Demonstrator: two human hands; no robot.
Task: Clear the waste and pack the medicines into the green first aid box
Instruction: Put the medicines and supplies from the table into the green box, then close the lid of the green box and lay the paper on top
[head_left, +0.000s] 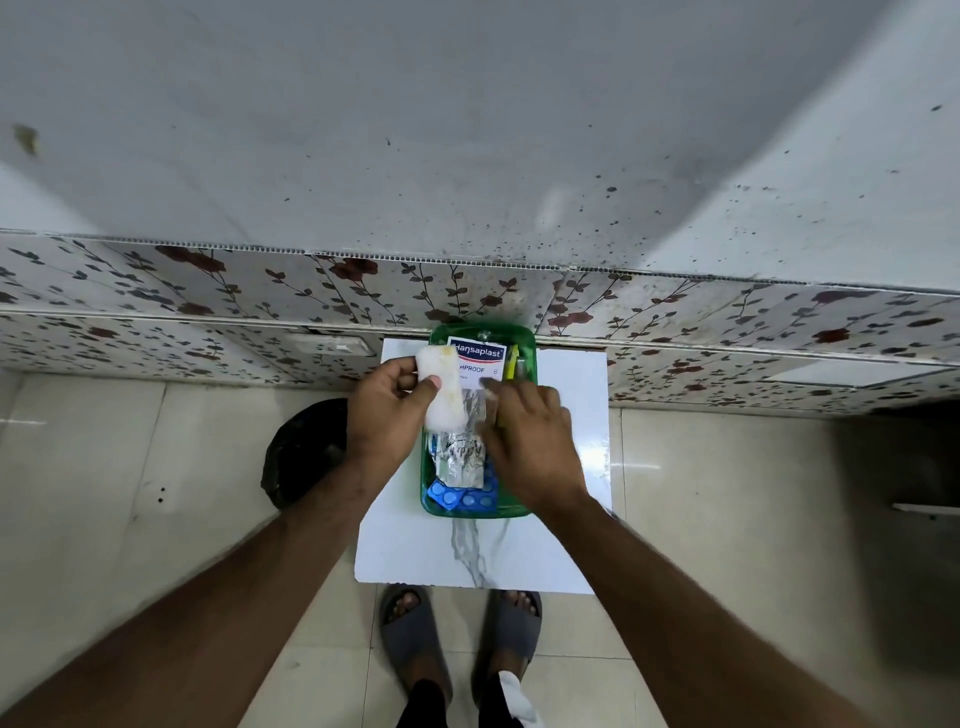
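The green first aid box (525, 340) stands open on a white marble-patterned board (571, 395). Inside lie a Hansaplast packet (478, 354), a silver foil strip (460, 452), blue blister packs (467, 500) and a yellow item (513, 361). My left hand (384, 410) grips a white stained pad (441, 387) over the box's left side. My right hand (530, 441) reaches into the box with fingers bent over the foil strip; whether it grips anything I cannot tell.
A dark bin with a black liner (306, 452) sits on the floor left of the board. A floral-tiled wall base (208, 312) runs behind. My feet in grey slippers (415, 639) stand at the board's near edge.
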